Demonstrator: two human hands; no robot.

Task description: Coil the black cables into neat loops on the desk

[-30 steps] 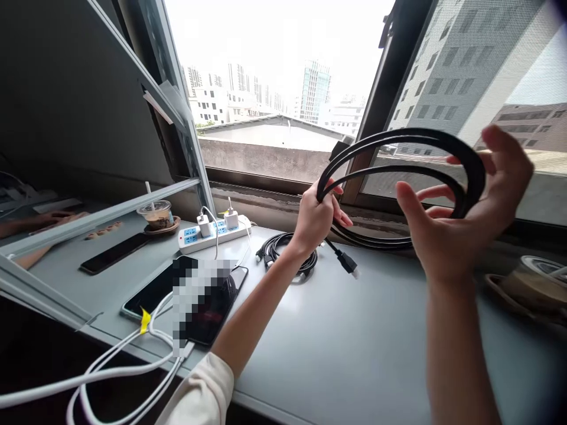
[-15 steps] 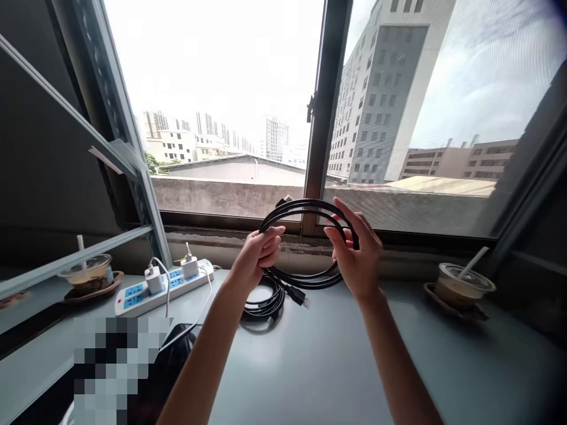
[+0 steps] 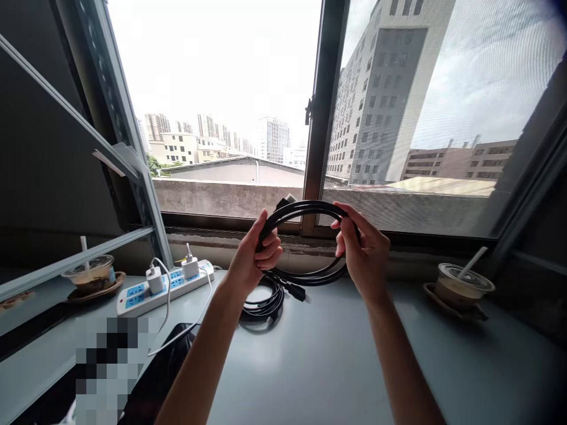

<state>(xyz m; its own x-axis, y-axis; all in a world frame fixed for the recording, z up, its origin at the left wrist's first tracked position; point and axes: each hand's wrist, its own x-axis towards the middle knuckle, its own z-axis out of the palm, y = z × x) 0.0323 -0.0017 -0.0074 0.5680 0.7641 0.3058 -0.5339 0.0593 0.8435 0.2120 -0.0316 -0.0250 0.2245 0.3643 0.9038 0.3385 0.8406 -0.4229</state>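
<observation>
A black cable point(image 3: 310, 206), wound into a loose loop of several turns, is held up over the table between my hands. My left hand point(image 3: 257, 254) is closed round the left side of the loop, thumb pointing up along it. On the right side, my right hand point(image 3: 365, 248) grips the turns between thumb and fingers. One dark connector point(image 3: 282, 203) sticks out at the loop's upper left. Below, a second coiled black cable point(image 3: 261, 307) lies on the table. Another black plug point(image 3: 296, 291) with a pale tip shows just below the held loop; which cable it belongs to I cannot tell.
A white power strip point(image 3: 166, 289) with two white chargers stands at left, white cords running from it. A dark glossy device point(image 3: 159, 372) lies in front. Lidded drink cups stand on saucers at left point(image 3: 95, 274) and right point(image 3: 463, 286). A metal frame point(image 3: 155, 218) rises at left before the window.
My right hand has closed from a spread hold onto the loop's right side. The left hand's thumb has swung upward, and the turns at the top sit closer together.
</observation>
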